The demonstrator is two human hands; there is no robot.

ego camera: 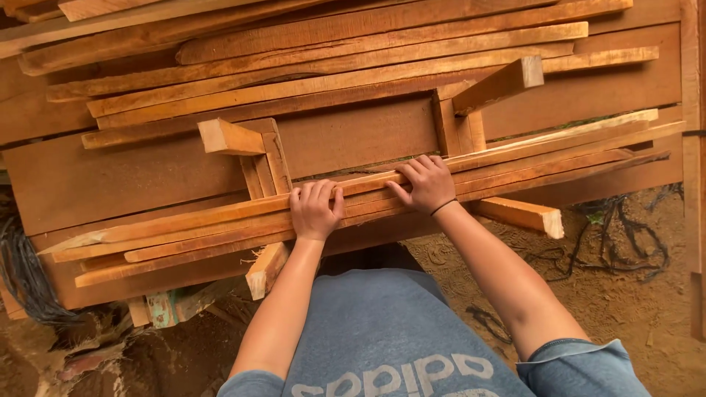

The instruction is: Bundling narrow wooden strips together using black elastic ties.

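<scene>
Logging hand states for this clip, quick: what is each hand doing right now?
Left hand: fingers curled over the near bundle of thin wooden strips, gripping it.
Right hand: gripping the same strips.

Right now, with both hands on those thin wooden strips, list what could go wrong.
1. The thin strips have rough, splintered ends; the left hand and right hand are bare, so splinters seem likely.
2. The strips lie loosely stacked on short cross blocks; shifting them could tip the bundle off.
3. Cables on the dirt floor could trip feet.

Upright blocks (pixel 268 158) flanking crowded slats (pixel 515 158)
</scene>
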